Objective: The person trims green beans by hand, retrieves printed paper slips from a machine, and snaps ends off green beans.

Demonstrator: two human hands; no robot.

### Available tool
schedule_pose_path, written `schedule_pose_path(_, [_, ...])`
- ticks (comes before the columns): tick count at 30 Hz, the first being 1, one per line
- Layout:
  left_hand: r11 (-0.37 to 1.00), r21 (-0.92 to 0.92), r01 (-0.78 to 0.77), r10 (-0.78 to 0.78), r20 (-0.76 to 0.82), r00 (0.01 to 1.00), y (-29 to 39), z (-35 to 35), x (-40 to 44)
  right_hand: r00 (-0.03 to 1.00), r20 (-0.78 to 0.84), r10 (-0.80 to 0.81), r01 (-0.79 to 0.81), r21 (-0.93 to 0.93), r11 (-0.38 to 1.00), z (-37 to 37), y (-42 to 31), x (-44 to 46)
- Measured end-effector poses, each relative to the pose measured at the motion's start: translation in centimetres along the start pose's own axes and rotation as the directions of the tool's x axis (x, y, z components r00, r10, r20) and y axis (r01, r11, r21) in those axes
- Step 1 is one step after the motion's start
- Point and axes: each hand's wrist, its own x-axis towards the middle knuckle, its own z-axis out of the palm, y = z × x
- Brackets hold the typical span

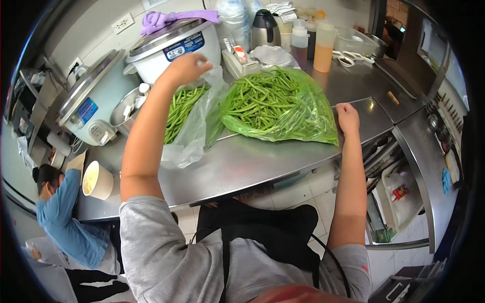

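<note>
To the far left of your left hand, a lidded cooker hides its contents, and below it a paper tub holds something pale yellow. Nearer that hand, a metal bowl carries white items too cluttered to name. Just behind your left hand stands a white rice cooker, its lid on and a purple cloth over it. The hand itself hangs above the clear bag, fingers curled; you cannot tell from here whether they pinch its edge. Beneath it, that bag is open, with green beans inside. Between your hands, the green bag lies open and heaped with more beans. Beyond it, one squeeze bottle holds dark reddish liquid and another bottle orange. Your right hand is curled close by the green bag's right edge; whether it grips the plastic cannot be told. Below and right of it, a white tray holds a red packet.
</note>
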Motion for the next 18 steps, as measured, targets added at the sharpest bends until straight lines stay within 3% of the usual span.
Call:
schedule_pose_path(1, [0.995,-0.086,-0.049,0.04,-0.094,0.995,3.4,-0.6,-0.6,1.0,0.001,0.004,-0.003,-0.006,1.0,-0.1,-0.2,-0.2])
schedule_pose_path(3, [0.926,-0.28,-0.253,0.254,-0.033,0.967,7.1,0.7,-0.9,1.0,0.0,0.008,-0.008,-0.016,1.0,-0.1,-0.4,-0.2])
schedule_pose_path(4, [0.879,-0.263,-0.398,0.403,-0.039,0.915,8.4,2.0,-0.9,1.0,-0.007,-0.011,0.011,-0.016,1.0,0.0,-0.2,-0.1])
schedule_pose_path(5, [0.894,-0.163,-0.416,0.426,0.027,0.904,10.0,2.8,-1.1,1.0,-0.014,-0.027,0.027,-0.014,1.0,0.1,0.0,0.1])
schedule_pose_path(8, [0.878,0.088,-0.47,0.465,0.068,0.883,11.8,5.2,0.2,1.0,-0.027,-0.014,0.014,-0.003,1.0,-0.1,-0.3,-0.2])
schedule_pose_path(9, [0.915,0.15,-0.374,0.36,0.112,0.926,12.1,5.2,0.9,0.999,-0.033,-0.01,0.01,0.002,1.0,0.0,-0.2,-0.1])
schedule_pose_path(12, [0.935,0.238,-0.262,0.18,0.318,0.931,11.5,5.6,3.8,0.999,-0.041,0.008,-0.008,-0.018,1.0,0.1,-0.1,0.0])
schedule_pose_path(13, [0.929,0.244,-0.28,0.172,0.385,0.907,11.0,6.0,4.6,0.999,-0.043,0.011,-0.013,-0.035,0.999,-0.1,-0.4,-0.2])
schedule_pose_path(16, [0.942,0.083,-0.326,0.27,0.391,0.88,10.9,7.5,5.0,0.999,-0.032,0.032,-0.033,-0.033,0.999,-0.5,-1.0,-0.3])
schedule_pose_path(18, [0.928,0.023,-0.372,0.348,0.302,0.888,11.2,8.7,5.4,0.999,-0.025,0.036,-0.037,-0.022,0.999,-0.3,-0.9,-0.2])
